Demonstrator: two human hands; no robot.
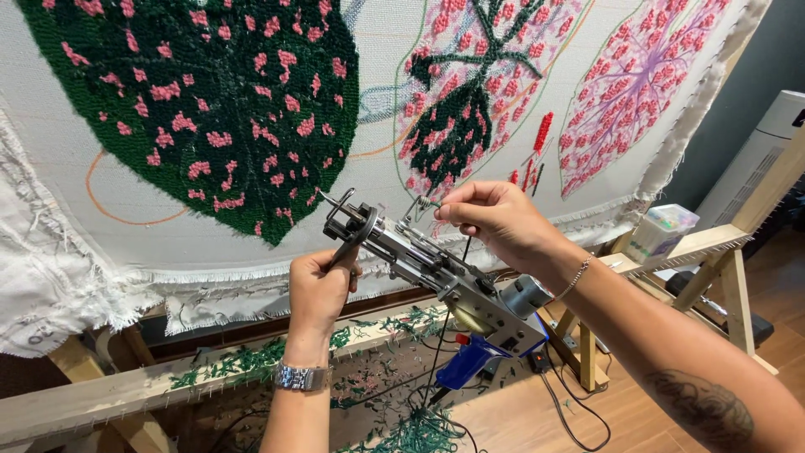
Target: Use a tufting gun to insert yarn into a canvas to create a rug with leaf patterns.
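Observation:
A metal tufting gun (436, 273) with a blue handle (468, 362) and a grey motor is held up in front of me, its needle end pointing up-left. My left hand (323, 289) grips the black front handle below the needle tip (335, 203). My right hand (495, 220) pinches a thin wire threader with dark green yarn just above the gun's yarn guide. Behind it hangs a white cloth (369, 109) stretched on a wooden frame, tufted with a dark green leaf with pink spots (210, 101) and two pinker leaves.
The frame's lower wooden bar (126, 390) carries green yarn scraps. More scraps and black cables lie on the wooden floor (520, 415). A clear box (662, 231) sits on the frame's right leg, and a white appliance (767, 151) stands at the right.

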